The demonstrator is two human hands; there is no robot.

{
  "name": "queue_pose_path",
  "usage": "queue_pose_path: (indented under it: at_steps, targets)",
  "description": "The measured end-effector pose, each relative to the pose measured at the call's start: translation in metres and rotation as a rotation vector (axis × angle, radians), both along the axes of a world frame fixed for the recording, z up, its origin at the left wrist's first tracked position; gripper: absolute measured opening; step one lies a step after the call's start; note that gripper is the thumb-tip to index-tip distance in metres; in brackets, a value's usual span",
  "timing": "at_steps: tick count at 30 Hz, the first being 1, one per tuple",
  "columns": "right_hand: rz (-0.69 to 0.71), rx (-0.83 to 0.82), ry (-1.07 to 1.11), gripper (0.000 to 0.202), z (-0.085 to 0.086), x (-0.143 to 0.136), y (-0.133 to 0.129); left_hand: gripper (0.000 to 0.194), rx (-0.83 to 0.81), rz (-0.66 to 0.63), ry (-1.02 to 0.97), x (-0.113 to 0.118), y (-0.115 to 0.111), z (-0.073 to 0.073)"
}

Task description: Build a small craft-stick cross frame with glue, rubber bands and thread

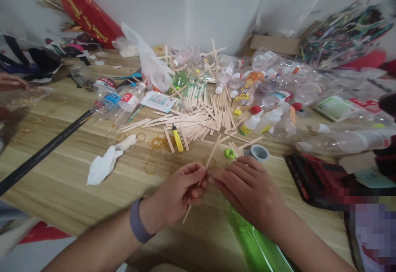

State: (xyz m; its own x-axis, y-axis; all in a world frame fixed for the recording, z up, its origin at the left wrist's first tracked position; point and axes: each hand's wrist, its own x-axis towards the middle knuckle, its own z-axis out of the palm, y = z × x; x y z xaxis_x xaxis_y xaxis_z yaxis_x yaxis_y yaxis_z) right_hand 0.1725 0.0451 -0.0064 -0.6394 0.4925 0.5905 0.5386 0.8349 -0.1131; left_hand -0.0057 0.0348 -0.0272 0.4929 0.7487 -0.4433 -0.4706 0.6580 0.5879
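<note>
Your left grip (182,187) holds a thin stick (213,153); your right grip (252,186) pinches something tiny (209,174) beside it — unclear what. Left of the stick lies a yellow-handled tool (177,140).

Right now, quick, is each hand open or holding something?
Left hand: closed, holding a thin wooden stick.
Right hand: fingertips pinched on a thin dark thing, too small to name.

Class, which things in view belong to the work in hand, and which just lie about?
Work in hand:
wooden stick, in the left hand
thin grey piece, too small to identify, at the right hand

Apparently lying about:
red banner
plastic bag
crumpled white tissue
</note>
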Motion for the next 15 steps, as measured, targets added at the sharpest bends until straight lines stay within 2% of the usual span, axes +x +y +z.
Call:
queue_pose_path:
  at_steps: [5,10,15]
  targets:
    - [0.0,0.053,-0.008,0.015,-0.0025,0.0012,-0.0002,0.04,0.034,-0.043,0.067,-0.0005,-0.0019,-0.0002]
    - [-0.013,0.003,-0.028,0.018,-0.006,0.0002,0.0025,0.038,0.136,-0.017,0.184,0.0006,-0.0042,-0.0025]
    - [-0.009,-0.031,-0.053,0.025,-0.0061,-0.0009,0.005,0.034,0.361,-0.008,0.378,-0.0007,-0.0041,-0.003]
